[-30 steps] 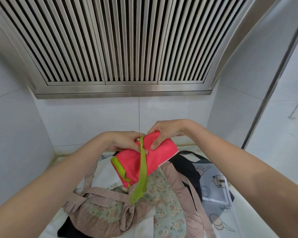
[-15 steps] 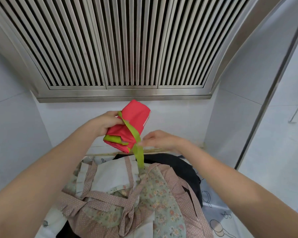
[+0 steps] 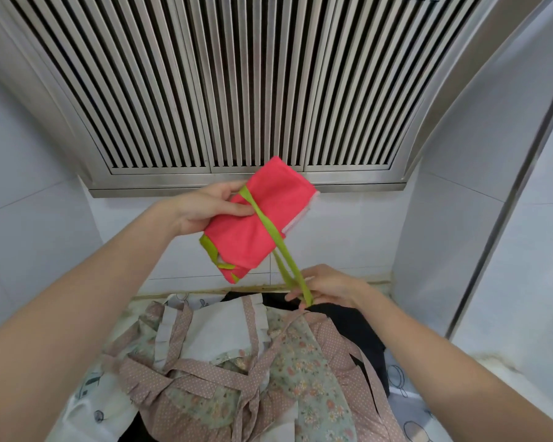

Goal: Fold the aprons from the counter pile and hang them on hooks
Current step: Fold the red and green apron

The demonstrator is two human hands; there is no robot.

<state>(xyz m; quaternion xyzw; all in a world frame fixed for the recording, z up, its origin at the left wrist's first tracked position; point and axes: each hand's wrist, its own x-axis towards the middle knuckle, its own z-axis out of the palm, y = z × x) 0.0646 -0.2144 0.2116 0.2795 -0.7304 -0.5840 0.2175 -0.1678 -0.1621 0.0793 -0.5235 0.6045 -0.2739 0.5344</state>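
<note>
Holding the folded pink apron (image 3: 259,218) up in front of the range hood (image 3: 237,90), the left hand (image 3: 205,208) grips its left edge, thumb across the near face and fingers curled behind, pinning the green strap (image 3: 268,228) where it crosses the bundle. The apron is a compact, tilted rectangle, clear of the counter and well above the pile, with green trim showing at its lower left corner. From the bundle the strap runs down and to the right as a doubled band, pulled fairly taut. At its lower end the right hand (image 3: 329,287) pinches the strap between thumb and fingers, just above the pile.

Below, on the counter, the remaining aprons lie heaped and unfolded: a floral apron (image 3: 304,371) with dotted pink ties on top, a white one under it to the left, a black one (image 3: 355,323) to the far right.

By my reading, folding of this apron is finished and the step in hand is securing it with its own strap, or readying the strap as a loop for hanging. Next, the right hand would need to keep tension while the left keeps the fold from springing open. No hook is visible, so where it hangs I cannot tell.
</note>
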